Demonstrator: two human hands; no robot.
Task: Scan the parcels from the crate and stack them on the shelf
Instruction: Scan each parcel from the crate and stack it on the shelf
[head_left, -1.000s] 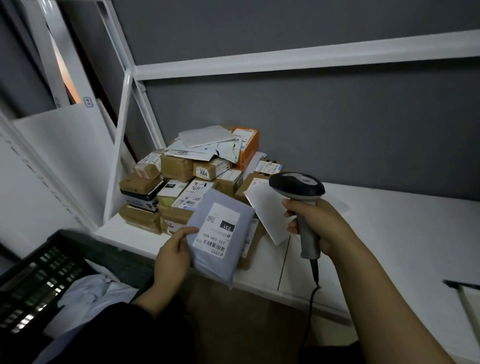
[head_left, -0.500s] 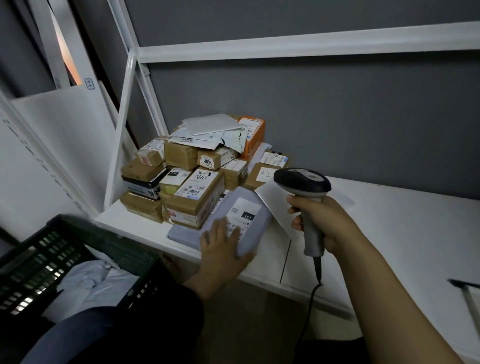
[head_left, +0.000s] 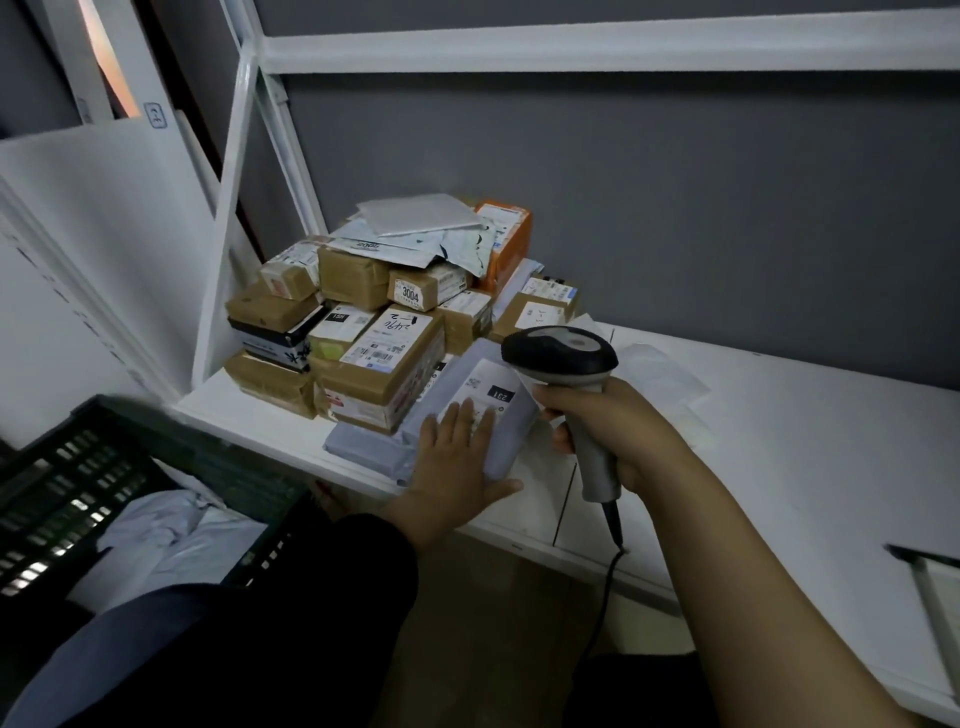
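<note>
Left hand (head_left: 457, 457), fingers straight, presses flat on a grey parcel (head_left: 363, 444) lying at the near edge of the white shelf (head_left: 779, 441), label up. Right hand (head_left: 608, 431) grips the handle of a scanner (head_left: 561, 356), head just above the parcel's far right corner; its cable (head_left: 608, 571) hangs down. The parcel touches the stack of parcels (head_left: 384, 332) to the far left. Near left, a dark crate (head_left: 78, 467) holds pale bagged parcels (head_left: 171, 535).

white shelf (head_left: 779, 441), lilac mailer (head_left: 374, 441), black crate (head_left: 62, 467).
</note>
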